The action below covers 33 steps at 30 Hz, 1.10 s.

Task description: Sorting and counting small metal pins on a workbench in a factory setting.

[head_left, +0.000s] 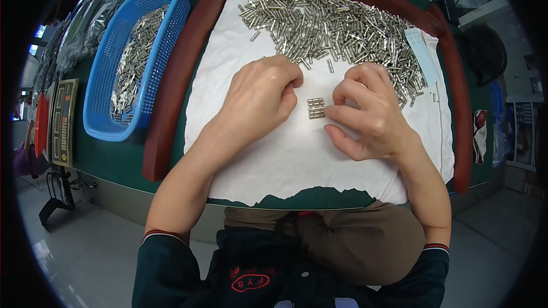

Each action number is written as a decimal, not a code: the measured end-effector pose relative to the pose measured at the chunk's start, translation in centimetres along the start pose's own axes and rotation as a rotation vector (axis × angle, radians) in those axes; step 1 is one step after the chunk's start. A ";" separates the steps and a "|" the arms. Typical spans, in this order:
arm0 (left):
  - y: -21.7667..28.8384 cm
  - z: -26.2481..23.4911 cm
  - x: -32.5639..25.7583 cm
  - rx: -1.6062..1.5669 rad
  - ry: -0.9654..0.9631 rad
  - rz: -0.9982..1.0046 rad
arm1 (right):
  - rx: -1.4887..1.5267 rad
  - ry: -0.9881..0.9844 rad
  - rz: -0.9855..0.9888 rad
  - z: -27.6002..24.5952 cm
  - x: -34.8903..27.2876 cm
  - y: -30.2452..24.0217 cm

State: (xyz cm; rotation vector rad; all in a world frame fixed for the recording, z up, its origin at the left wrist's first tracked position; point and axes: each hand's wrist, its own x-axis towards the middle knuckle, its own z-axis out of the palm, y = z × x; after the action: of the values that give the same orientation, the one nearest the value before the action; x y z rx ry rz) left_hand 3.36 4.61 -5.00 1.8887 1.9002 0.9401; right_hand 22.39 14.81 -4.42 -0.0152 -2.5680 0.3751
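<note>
Several short silvery metal pins [315, 108] lie side by side in a neat stack on a white cloth [262, 165], between my hands. My right hand [371, 111] is just to the right of it; its fingers are bent, with the thumb apart from the index finger, whose tip is at the stack's edge. To the left, my left hand [260, 94] is closed, knuckles up. Its fingertips are curled under and what they hold, if anything, is hidden. Beyond both hands spreads a big loose heap of the same kind of pins [337, 28].
A dark red wooden frame [177, 85] borders the cloth on the left, far and right sides. Left of it stands a blue perforated basket [108, 131] with more pins inside. A pale blue paper slip [421, 54] lies at the heap's right. The green table [319, 198] shows at the near edge.
</note>
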 end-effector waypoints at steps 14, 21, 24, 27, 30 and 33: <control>-0.4 0.1 0.0 0.031 0.028 0.035 | -0.002 -0.057 -0.088 0.8 -0.5 0.0; -0.5 0.0 -0.1 0.073 0.015 0.056 | -0.021 -0.050 -0.063 0.9 -0.3 0.2; -0.5 0.1 -0.1 0.066 0.023 0.052 | -0.037 -0.042 -0.053 1.0 -0.2 0.2; -0.5 0.2 -0.1 0.070 0.021 0.054 | -0.034 -0.025 -0.049 1.1 -0.3 0.3; -0.4 0.1 -0.1 0.068 0.023 0.059 | -0.031 -0.003 -0.032 1.2 -0.2 0.4; -0.5 0.1 -0.1 0.064 0.018 0.050 | -0.041 0.044 -0.026 1.0 -0.1 0.2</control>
State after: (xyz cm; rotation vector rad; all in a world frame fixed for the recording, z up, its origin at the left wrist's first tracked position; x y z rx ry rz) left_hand 3.09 4.57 -5.39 1.9793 1.9236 0.9238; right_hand 22.00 14.78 -5.34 -0.0046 -2.5299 0.3089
